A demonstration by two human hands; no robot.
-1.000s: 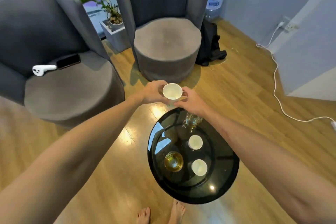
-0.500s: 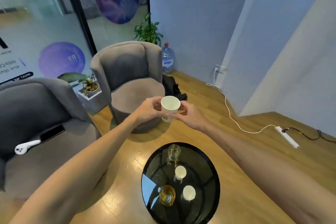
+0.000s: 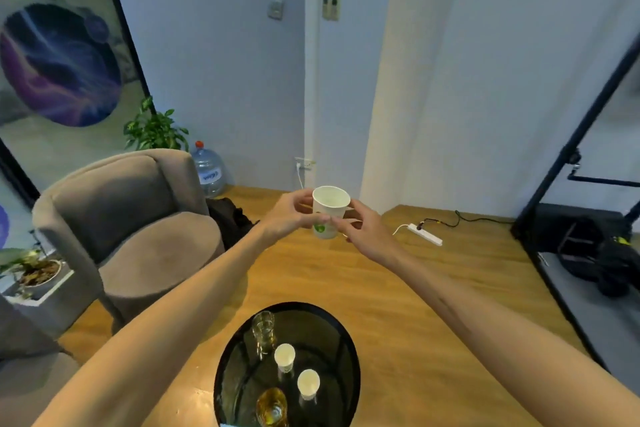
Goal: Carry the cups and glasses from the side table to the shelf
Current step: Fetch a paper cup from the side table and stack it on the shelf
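We held the paper cup (image 3: 329,215) upright, left hand (image 3: 290,215) and right hand (image 3: 362,227) pinching its sides; squeezing might have buckled it, or tilting spilled any contents.

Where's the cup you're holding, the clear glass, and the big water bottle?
cup (image 3: 329,215), head view, its side wall
clear glass (image 3: 263,324), head view, its body
water bottle (image 3: 209,172), head view, its belly

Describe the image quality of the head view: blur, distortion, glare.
Head view: wide-angle bending curves the wall corner and black frame; motion blur softens the armchair and forearms, while the paper cup between left hand and right hand stays fairly sharp; reflections sheen the black glass side table.
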